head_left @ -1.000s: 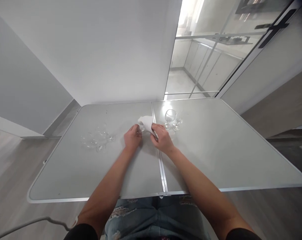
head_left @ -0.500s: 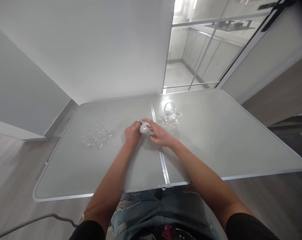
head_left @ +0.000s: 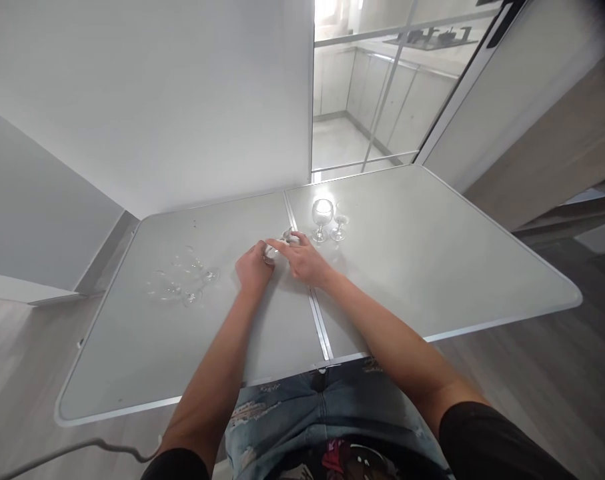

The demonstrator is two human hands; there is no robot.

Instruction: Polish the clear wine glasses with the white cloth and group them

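Both my hands meet over the middle seam of a grey folding table (head_left: pixel 432 267). My left hand (head_left: pixel 251 268) is curled around a small clear glass (head_left: pixel 272 250) with a bit of white cloth (head_left: pixel 288 238) showing at it. My right hand (head_left: pixel 305 260) presses its fingers against the same glass and cloth from the right. Just beyond my right hand stand two small stemmed glasses (head_left: pixel 322 217) upright, side by side. To the left of my left hand a group of several clear glasses (head_left: pixel 179 283) sits on the table.
A white wall (head_left: pixel 157 100) rises right behind the table's far edge. A glass partition (head_left: pixel 382 87) with a kitchen behind it is at the back right. A thin cable (head_left: pixel 72 450) hangs at the near left. Wooden floor surrounds the table.
The white cloth, sticking out between my hands a second ago, is now almost wholly bunched under my fingers. My right hand's fingers stretched over it. The view has swung to the right.
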